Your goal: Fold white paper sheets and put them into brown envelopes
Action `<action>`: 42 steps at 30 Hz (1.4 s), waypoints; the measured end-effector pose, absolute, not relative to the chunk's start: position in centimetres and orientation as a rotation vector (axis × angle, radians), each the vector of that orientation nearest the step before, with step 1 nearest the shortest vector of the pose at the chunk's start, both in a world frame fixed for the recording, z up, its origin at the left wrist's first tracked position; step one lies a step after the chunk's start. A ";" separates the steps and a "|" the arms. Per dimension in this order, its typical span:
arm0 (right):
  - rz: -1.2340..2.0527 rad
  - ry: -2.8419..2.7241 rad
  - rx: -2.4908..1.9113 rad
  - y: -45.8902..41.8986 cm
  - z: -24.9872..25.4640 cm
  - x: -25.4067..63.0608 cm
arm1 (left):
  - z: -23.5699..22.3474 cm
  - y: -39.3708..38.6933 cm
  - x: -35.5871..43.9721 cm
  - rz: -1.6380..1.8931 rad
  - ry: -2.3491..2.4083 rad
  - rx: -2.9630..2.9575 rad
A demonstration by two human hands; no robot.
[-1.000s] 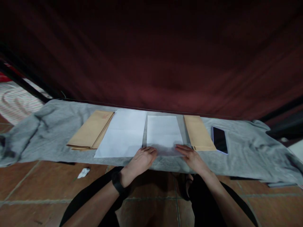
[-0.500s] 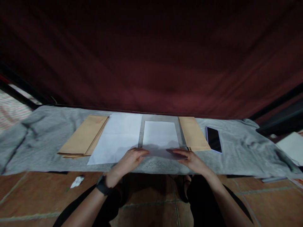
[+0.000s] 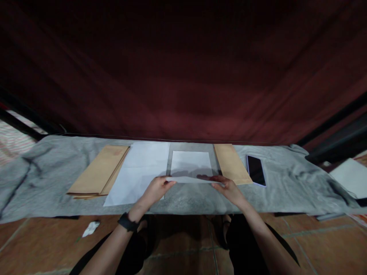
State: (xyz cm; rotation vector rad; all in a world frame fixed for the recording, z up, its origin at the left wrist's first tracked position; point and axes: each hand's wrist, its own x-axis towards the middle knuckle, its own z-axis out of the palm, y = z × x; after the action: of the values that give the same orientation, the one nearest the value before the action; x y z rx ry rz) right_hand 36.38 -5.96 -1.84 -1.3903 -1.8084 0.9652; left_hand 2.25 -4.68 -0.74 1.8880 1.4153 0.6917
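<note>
A sheet of white paper lies in the middle of the grey cloth, its near edge raised and curled upward. At that edge's left end, my left hand pinches it between thumb and fingers. Its right end is gripped the same way by my right hand. Larger white sheets are spread just left of the held paper. Brown paper envelopes are stacked farther left, and more brown envelopes rest close beyond my right hand.
Right of the envelopes lies a phone with a dark screen. A grey cloth covers the long low surface, and a dark red curtain hangs behind. Crumpled white tissue sits on the tiled floor. A pale flat object is at far right.
The paper's near edge, flat under my hands before, is now lifted off the cloth and bent up. My fingers have closed on both its ends. The view has shifted slightly.
</note>
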 end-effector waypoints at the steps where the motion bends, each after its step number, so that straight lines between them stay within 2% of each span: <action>1: 0.964 -1.791 -1.404 -5.8 -1.9 36.2 | -0.8 -4.5 2.4 0.719 1.434 1.844; 7: 0.898 -1.624 -1.515 -4.6 -3.1 35.2 | -1.9 -3.1 3.3 0.951 1.436 1.624; 16: 0.887 -1.539 -1.500 -3.1 -4.0 33.9 | -2.6 -1.8 3.6 0.975 1.503 1.545; 24: 1.288 -1.670 -1.279 -4.4 -2.0 34.6 | -0.5 -2.8 1.6 0.687 1.089 1.461; 29: 1.250 -1.944 -1.260 -5.0 -1.4 35.3 | -0.5 -3.5 1.2 0.569 1.040 1.673; 32: 1.232 -1.852 -1.358 -4.9 -1.8 35.6 | -1.0 -3.2 1.4 0.587 1.135 1.630; 38: 0.829 -1.623 -1.631 -3.8 -3.6 33.8 | -1.0 -2.1 3.1 0.812 1.467 1.574; 42: 0.541 -1.605 -1.896 -3.4 -4.1 32.0 | -0.6 -1.5 4.3 0.748 1.778 1.702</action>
State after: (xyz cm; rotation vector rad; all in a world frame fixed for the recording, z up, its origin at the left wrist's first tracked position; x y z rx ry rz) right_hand 32.03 -3.41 -4.08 -1.8955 -1.6047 0.5408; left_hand 4.33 -1.54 -0.61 1.7015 1.7780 0.7477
